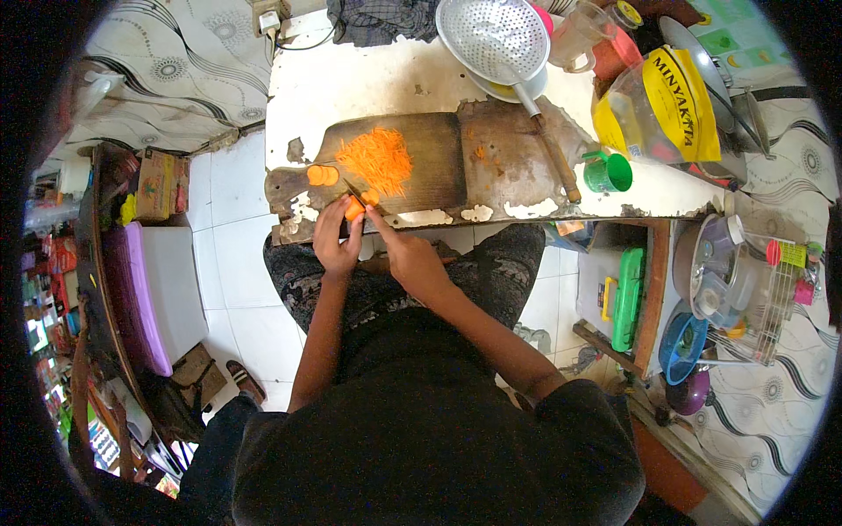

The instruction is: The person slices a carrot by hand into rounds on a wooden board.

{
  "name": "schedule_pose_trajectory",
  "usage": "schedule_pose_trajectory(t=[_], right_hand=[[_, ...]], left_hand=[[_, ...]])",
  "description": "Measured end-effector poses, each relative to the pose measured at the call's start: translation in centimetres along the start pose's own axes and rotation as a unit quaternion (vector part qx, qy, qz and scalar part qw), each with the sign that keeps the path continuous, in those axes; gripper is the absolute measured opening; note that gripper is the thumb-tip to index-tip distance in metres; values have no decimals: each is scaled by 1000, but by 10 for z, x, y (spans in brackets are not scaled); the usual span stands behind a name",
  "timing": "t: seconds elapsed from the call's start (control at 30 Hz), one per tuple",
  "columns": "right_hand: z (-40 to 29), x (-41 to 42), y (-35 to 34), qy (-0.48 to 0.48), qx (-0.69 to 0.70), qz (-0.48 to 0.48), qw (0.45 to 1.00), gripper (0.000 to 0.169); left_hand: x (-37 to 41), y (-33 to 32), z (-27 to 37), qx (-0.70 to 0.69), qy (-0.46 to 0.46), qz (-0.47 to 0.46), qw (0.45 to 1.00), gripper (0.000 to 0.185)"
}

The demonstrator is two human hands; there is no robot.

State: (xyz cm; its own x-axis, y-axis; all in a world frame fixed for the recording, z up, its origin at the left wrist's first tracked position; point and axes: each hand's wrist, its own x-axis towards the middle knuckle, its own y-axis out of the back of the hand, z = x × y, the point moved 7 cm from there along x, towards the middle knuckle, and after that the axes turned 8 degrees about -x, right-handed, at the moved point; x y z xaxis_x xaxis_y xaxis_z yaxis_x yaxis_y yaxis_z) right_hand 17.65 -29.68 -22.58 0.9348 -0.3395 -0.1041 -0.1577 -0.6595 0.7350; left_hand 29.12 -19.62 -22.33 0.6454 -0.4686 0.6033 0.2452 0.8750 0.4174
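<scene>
My left hand (337, 240) grips a chunk of carrot (354, 210) at the near edge of the wooden cutting board (437, 161). In my right hand (414, 260) is a knife (354, 191), its dark blade against the carrot and my index finger stretched along it. One cut carrot slice (370, 196) lies just beyond the blade. To the left, several overlapping carrot slices (322, 175) rest near the board's handle. A heap of carrot matchsticks (376, 161) covers the board's middle. My right palm hides the knife's handle.
A metal strainer with a wooden handle (556, 158) lies across the worn white table (381, 75). Right of it stand a green measuring cup (608, 173) and a yellow plastic pouch (677, 105). A dark cloth (388, 20) lies at the back. Another person's sandalled foot (246, 381) shows at left.
</scene>
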Motion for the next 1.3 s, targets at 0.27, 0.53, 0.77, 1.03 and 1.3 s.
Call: schedule_pose_trajectory(t=[0.27,0.53,0.77,1.03,1.3], right_hand=[[-1,-7,15,-25,85,57,994,55],[-8,21,33,6,79,146,986,20],[-27,59,23,61,-99,123,985,22],[-25,64,31,79,-85,147,982,23],[-33,104,37,16,69,122,990,29]], left_hand=[[0,9,2,-1,22,53,998,34],[-15,13,-16,-45,38,124,990,29],[-12,16,-11,-43,50,125,990,29],[-12,18,-8,-44,36,128,990,30],[-13,20,-12,-43,40,131,990,27]])
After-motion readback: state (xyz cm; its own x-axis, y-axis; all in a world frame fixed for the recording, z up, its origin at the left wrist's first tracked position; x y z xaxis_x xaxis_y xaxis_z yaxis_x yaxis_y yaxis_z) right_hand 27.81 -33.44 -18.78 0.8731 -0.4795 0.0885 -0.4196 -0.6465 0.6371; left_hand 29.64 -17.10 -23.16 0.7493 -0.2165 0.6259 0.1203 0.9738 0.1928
